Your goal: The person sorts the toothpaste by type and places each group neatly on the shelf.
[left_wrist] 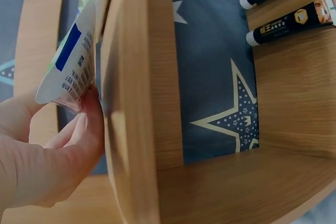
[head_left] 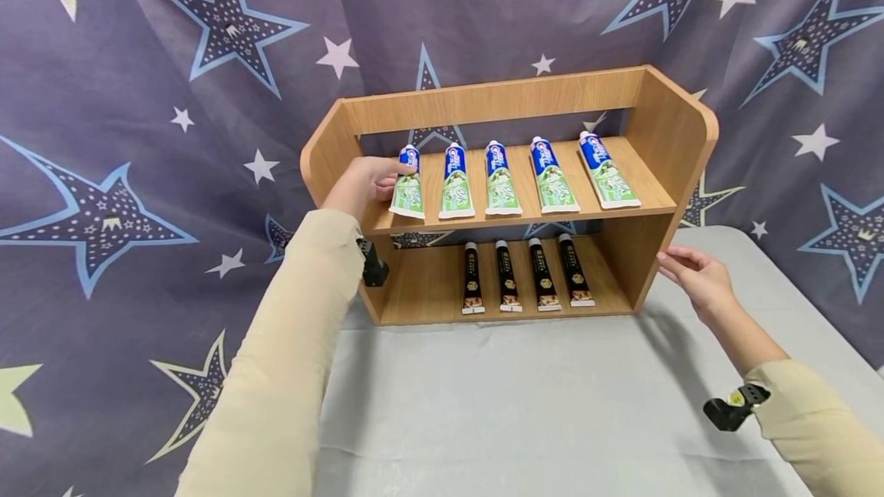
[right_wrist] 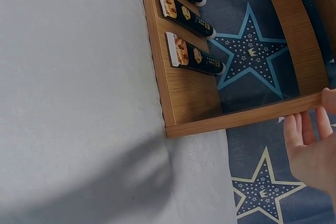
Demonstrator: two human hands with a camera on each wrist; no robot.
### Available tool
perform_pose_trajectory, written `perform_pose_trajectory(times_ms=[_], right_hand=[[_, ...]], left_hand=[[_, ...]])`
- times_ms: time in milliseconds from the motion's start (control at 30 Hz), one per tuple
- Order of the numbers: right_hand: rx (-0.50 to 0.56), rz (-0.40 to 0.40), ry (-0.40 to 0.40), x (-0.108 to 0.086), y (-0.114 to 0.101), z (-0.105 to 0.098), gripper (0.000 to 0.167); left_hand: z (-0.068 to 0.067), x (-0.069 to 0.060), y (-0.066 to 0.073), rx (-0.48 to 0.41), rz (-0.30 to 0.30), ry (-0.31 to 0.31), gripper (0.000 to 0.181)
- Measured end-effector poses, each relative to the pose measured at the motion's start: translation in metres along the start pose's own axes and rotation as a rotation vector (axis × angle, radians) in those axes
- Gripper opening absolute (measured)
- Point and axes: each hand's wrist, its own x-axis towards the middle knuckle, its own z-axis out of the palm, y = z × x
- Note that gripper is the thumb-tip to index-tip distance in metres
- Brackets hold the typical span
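Observation:
My left hand [head_left: 369, 179] pinches the leftmost blue, white and green toothpaste tube [head_left: 408, 194] on the upper level of a wooden shelf [head_left: 497, 102]. In the left wrist view the tube's printed back [left_wrist: 76, 72] shows, its flat end toward the camera and thumb and fingers at its lower edge. More tubes of this kind, such as the middle one [head_left: 500, 182], lie in a row to the right, caps to the back. My right hand [head_left: 700, 282] holds the front edge of the shelf's right side panel [right_wrist: 247, 115], thumb on the edge, fingers against the outer side.
Several black toothpaste tubes [head_left: 543, 274] lie in a row on the lower level, right of its left end. The shelf stands on a grey-covered table [head_left: 525, 397], against a star-patterned curtain [head_left: 117, 98]. A divider board [left_wrist: 131, 103] separates the two levels.

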Motion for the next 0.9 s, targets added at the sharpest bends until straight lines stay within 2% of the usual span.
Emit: perform_pose_trajectory(times_ms=[100,200,267,300,367,500,600,633,733,833,867,900], right_hand=[[-0.001,-0.003,-0.015,0.028,0.028,-0.028,0.017],[0.022,-0.004,-0.031,0.035,0.037,-0.037,0.020],[0.012,-0.008,-0.029,0.027,0.029,-0.030,0.017],[-0.023,-0.012,-0.024,0.019,0.021,-0.022,0.015],[-0.010,-0.009,-0.006,0.002,0.005,-0.005,0.014],[0.022,0.004,0.003,-0.017,-0.013,0.015,0.020],[-0.013,0.003,0.005,-0.019,-0.014,0.015,0.019],[0.009,-0.008,-0.011,-0.014,-0.009,0.009,0.017],[-0.046,-0.020,-0.009,-0.011,-0.006,0.007,0.014],[0.004,-0.015,-0.008,-0.011,-0.007,0.008,0.015],[-0.022,-0.005,0.009,-0.015,-0.012,0.014,0.016],[-0.002,0.000,0.007,-0.017,-0.013,0.015,0.018]], left_hand=[[0.002,0.003,-0.006,-0.007,0.032,0.061,0.068],[0.004,0.006,-0.011,0.074,0.101,0.126,0.076],[0.006,0.007,-0.015,0.163,0.160,0.176,0.081],[0.007,0.006,-0.017,0.213,0.190,0.201,0.083],[0.009,0.003,-0.020,0.306,0.239,0.241,0.085],[0.009,-0.005,-0.023,0.425,0.298,0.286,0.081],[0.006,-0.006,-0.025,0.482,0.342,0.307,0.071],[0.004,-0.006,-0.025,0.502,0.359,0.316,0.067],[-0.001,-0.005,-0.027,0.535,0.407,0.335,0.052],[-0.005,-0.005,-0.032,0.535,0.436,0.325,0.040],[-0.006,-0.006,-0.034,0.526,0.445,0.312,0.038],[-0.007,-0.007,-0.036,0.520,0.457,0.300,0.036]])
